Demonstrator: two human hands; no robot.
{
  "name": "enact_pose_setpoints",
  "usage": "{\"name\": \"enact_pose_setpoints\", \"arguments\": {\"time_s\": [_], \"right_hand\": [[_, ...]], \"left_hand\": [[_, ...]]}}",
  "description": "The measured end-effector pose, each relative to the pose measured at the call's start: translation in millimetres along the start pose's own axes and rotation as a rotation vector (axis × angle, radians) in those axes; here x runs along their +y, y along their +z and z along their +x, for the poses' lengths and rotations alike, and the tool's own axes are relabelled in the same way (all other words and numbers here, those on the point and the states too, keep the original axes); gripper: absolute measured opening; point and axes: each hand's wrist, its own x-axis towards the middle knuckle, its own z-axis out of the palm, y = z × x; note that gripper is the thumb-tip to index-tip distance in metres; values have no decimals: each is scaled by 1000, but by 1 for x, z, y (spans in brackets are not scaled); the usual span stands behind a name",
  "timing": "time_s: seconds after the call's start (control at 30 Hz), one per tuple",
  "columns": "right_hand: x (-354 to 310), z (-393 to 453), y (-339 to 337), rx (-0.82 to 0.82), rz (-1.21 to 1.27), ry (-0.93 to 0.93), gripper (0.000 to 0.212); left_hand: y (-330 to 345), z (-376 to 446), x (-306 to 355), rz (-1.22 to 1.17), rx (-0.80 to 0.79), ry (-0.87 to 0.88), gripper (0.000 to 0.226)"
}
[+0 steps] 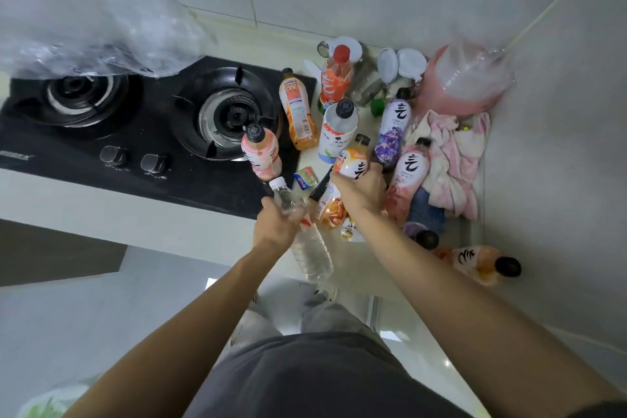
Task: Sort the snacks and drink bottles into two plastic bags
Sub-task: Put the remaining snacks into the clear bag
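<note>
1. On the pale worktop (325,285) right of the black two-burner gas hob (135,132), a crowd of drink bottles stands and lies close together; a clear plastic bag (101,37) sits crumpled above the hob's far left burner.
2. The left hand (276,226) has its fingers wrapped round the neck of a clear water bottle (310,251) with a white cap; the bottle is tilted, its base pointing toward the person.
3. The right hand (359,192) grips an orange-labelled bottle (353,156) with a dark cap from below; the bottle leans over the other drinks.
4. A pink-labelled bottle (261,153) stands on the hob's near right edge; an orange juice bottle (297,112) lies beside the right burner.
5. A red-capped bottle (337,78), a white-labelled bottle (339,129), a purple-labelled bottle (393,125) and a pink bottle (409,176) stand just beyond the right hand.
6. A small snack packet (305,177) lies between the two hands; what looks like another orange packet (330,207) is half hidden under the right wrist.
7. A pink cloth (454,159) lies crumpled by the wall; a peach-coloured bottle (478,263) lies on its side at the worktop's near right corner.
</note>
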Motion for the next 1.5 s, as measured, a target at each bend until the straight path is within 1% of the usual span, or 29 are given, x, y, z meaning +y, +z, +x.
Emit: {"name": "enact_pose_setpoints", "arguments": {"time_s": [0.07,0.13,0.2,0.3,0.43,0.5,0.57,0.63,0.7,0.83,0.93,1.0,1.2,1.33,1.43,1.5], "right_hand": [[1,-14,-2,4,-11,-74,54],[3,-30,-3,23,-13,-138,54],[6,-49,-3,18,-21,-221,55],[3,-81,-1,5,-25,-334,57],[-6,-121,23,-17,2,-456,69],[-13,-136,39,-21,12,-497,70],[-20,-147,54,-23,24,-546,66],[-24,-155,71,-40,29,-554,63],[-29,-159,87,-51,11,-538,62],[-39,-158,113,-44,-42,-549,70],[-49,-157,122,-37,-42,-597,66],[-54,-157,126,-22,-56,-616,68],[-53,-155,128,-33,-61,-577,75],[-47,-153,127,-44,-45,-571,76],[-37,-152,123,-79,-27,-564,74],[-26,-151,116,-92,-57,-562,70]], "left_hand": [[-19,-8,-14,-108,11,75,48],[-39,-17,-28,-202,14,115,50],[-60,-25,-43,-252,12,166,47],[-91,-33,-57,-233,34,305,44],[-138,-33,-68,-162,45,505,55],[-160,-29,-73,-201,37,562,57],[-180,-21,-73,-230,40,600,57],[-198,-12,-69,-214,39,640,56],[-212,-1,-63,-187,3,676,56],[-229,21,-54,-153,-55,721,53],[-239,35,-46,-63,-134,772,57],[-244,43,-43,-12,-187,807,61],[-248,55,-40,56,-272,837,66],[-250,60,-48,156,-240,854,68],[-249,64,-53,130,-214,856,65],[-246,64,-54,104,-206,832,65]]}}
